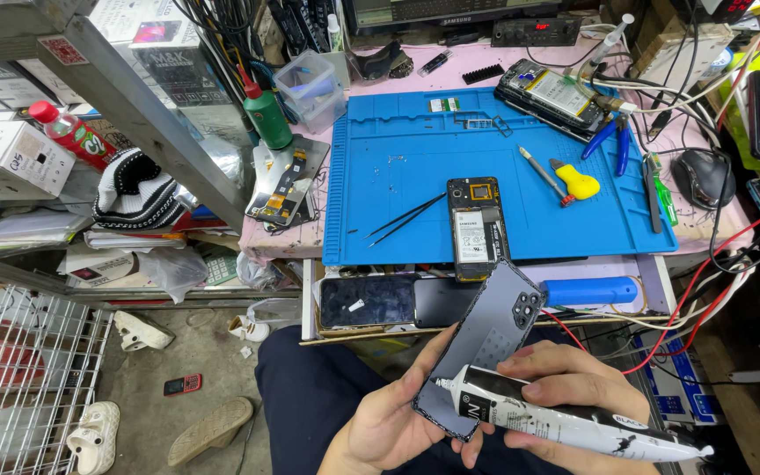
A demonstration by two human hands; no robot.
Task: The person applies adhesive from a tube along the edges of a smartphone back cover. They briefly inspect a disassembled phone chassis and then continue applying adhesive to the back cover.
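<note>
Phone back cover (488, 339), grey, tilted over the lap, gripped along its lower edge by left hand (389, 422). Right hand (556, 396) closed around white glue tube (573, 422), nozzle at the cover's edge. Beyond: blue work mat (398, 158) on a cluttered bench holds an opened phone (475, 227), tweezers (406, 218), yellow tool (576, 182). Shoes on the floor left.

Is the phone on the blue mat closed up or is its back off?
Back off. The phone lies on the blue mat with its battery and camera module exposed; the left hand holds a grey back cover.
</note>
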